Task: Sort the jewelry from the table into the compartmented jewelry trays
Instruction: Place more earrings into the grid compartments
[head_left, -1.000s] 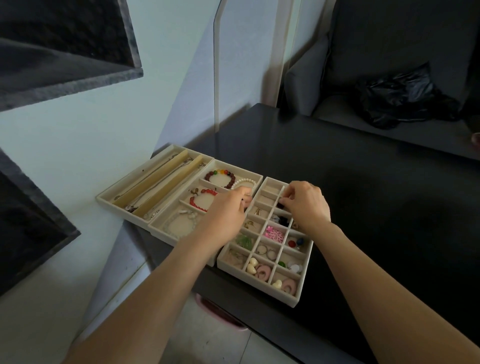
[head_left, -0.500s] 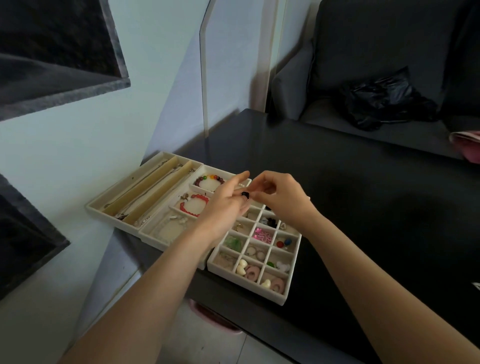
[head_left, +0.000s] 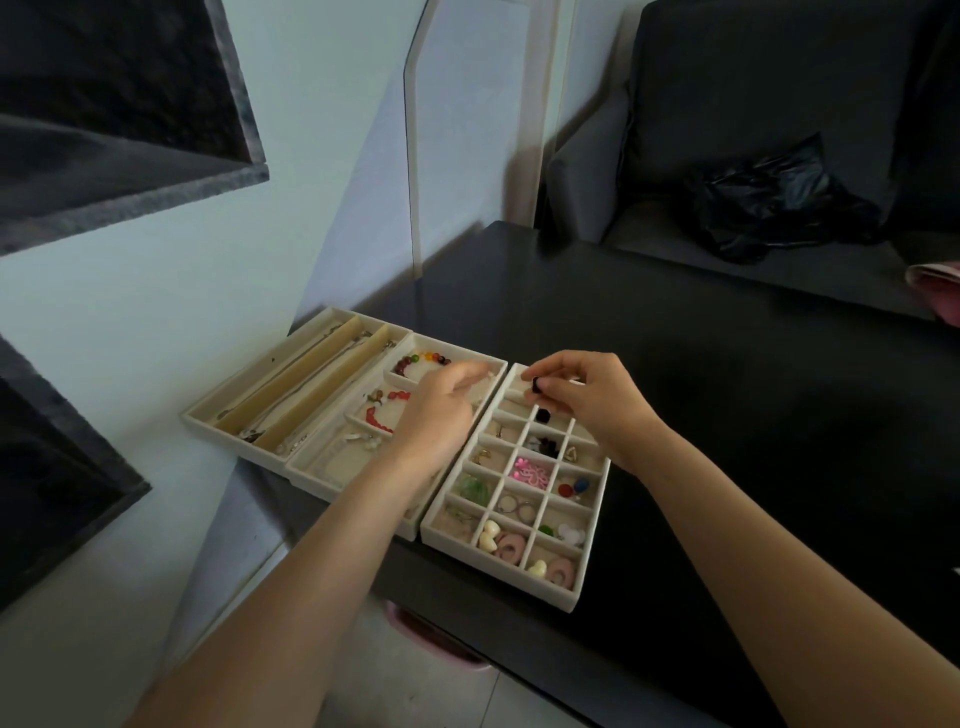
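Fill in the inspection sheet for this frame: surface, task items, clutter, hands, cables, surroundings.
Surface: dark glossy table, the trays at its near-left corner.
Task items: three beige trays side by side: long-slot tray with chains, bracelet tray with bead bracelets, grid tray with small pieces in many cells.
Clutter: nothing seen on the table beyond the trays.
Hands: right hand pinches a small black piece above the grid tray's far cells; left hand over the bracelet tray, blurred, grip unclear.
Cables: nothing seen.
Surroundings: grey sofa holding a black plastic bag; pale wall at left.
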